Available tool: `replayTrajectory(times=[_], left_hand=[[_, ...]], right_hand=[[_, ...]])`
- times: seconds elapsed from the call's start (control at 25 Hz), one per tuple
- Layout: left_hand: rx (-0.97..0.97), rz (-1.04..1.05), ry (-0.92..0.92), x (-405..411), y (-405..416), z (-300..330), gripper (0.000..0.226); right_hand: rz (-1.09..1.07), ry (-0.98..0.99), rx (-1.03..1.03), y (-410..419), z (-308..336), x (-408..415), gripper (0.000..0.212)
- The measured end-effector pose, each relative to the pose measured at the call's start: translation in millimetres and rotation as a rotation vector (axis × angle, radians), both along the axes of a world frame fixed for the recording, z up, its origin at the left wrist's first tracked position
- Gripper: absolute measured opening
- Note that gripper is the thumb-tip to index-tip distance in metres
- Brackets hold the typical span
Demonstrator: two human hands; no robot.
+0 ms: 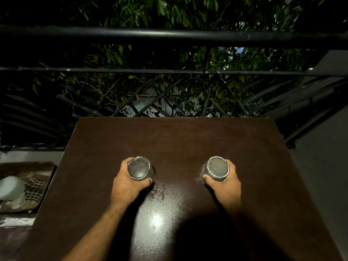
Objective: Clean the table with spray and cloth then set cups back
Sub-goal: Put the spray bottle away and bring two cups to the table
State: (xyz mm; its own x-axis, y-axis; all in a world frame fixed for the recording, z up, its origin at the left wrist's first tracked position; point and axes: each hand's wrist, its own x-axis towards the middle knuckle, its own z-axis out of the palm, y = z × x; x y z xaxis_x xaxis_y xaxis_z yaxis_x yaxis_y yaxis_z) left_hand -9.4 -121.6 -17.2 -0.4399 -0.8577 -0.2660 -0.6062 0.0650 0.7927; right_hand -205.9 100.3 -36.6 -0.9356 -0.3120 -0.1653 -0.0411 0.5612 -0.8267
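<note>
Both hands, left hand (128, 182) and right hand (227, 182), each grip an unlabelled cup (138, 168) (217, 168) on the table (178, 140).

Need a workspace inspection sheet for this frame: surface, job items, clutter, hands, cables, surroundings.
Surface: dark brown glossy wooden table, glare spot near the front edge.
Job's things: two clear glass cups, left cup and right cup, apart, on the table; whether upright or inverted is unclear.
Clutter: checked cloth and blurred white object on a low stand left of the table.
Hands: left hand grips left cup; right hand grips right cup.
Cables: nothing seen.
Surroundings: black metal railing, foliage beyond, dark.
</note>
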Motion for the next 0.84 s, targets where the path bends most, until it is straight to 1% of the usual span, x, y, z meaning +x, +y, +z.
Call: replayTrajectory(times=[0.12, 0.48, 0.56, 0.64, 0.68, 0.76, 0.84], left_hand=[[-0.005, 0.002, 0.014, -0.2, 1.2, -1.2, 0.082], [0.001, -0.018, 0.04, -1.8, -0.5, 1.1, 0.082], [0.027, -0.052, 0.049, -2.5, -2.6, 3.0, 0.085], [0.05, -0.085, 0.062, 1.8, -3.1, 5.6, 0.096], [0.058, -0.091, 0.068, 6.0, -3.0, 7.3, 0.104], [0.056, -0.107, 0.076, 17.3, -3.6, 12.3, 0.115], [0.05, -0.132, 0.067, 32.4, -7.9, 17.5, 0.121]], right_hand=[[-0.01, -0.011, 0.005, 0.0, -0.8, 1.5, 0.089], [0.02, -0.049, 0.006, -4.9, 7.0, -0.2, 0.092], [0.043, -0.066, -0.001, -1.7, 7.4, -1.3, 0.102], [0.028, -0.054, -0.004, 1.0, 11.3, 1.0, 0.113], [-0.01, -0.005, 0.0, 0.9, 15.6, 4.2, 0.111], [-0.066, 0.183, 0.012, -5.8, 26.9, 11.8, 0.093], [-0.002, 0.415, 0.066, -23.8, 38.5, 19.5, 0.078]])
